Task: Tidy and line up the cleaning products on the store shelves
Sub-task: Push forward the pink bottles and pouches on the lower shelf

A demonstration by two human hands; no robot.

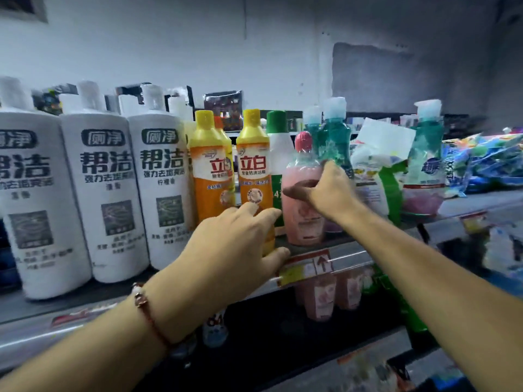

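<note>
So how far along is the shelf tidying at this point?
Done: the three white bottles stand in a row at the shelf front. In hand: the right hand grips the pink bottle, and the left hand touches an orange bottle. Left: the teal bottles and bags look jumbled.

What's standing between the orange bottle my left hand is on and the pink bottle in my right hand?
In the head view, one white bottle with a green cap stands between the orange bottle and the pink bottle, close against both.
</note>
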